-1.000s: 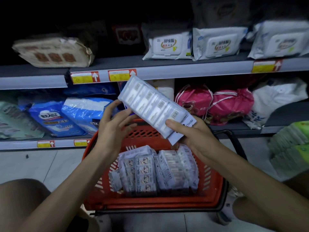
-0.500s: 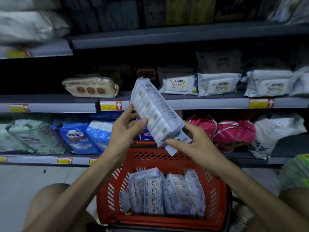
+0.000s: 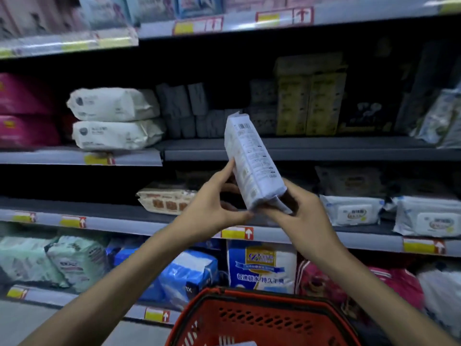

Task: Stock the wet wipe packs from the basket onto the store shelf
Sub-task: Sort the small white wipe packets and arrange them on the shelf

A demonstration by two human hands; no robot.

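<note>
One wet wipe pack [image 3: 252, 163] is up in the air, held by two hands. It is a long, flat block in shiny, crinkly white plastic, with small print and a barcode near its top. It stands almost upright, with its top leaning a little to the left. The left hand [image 3: 212, 203] pinches its lower left side between thumb and fingers. The right hand [image 3: 304, 216] is curled round its bottom end from the right. The pack is in front of the edge of a dark grey shelf [image 3: 311, 148], not on it, and above one red basket [image 3: 262, 318]. The basket is hard plastic with rows of small holes; only its far rim shows.

On the left of that shelf lie two soft cream packs [image 3: 114, 118], one on top of the other. Small dark packs [image 3: 184, 108] stand at the back, too dim to count. One shelf lower, one tan pack [image 3: 162, 198] lies behind the left hand, and two white lidded packs [image 3: 351, 211] lie to the right.
</note>
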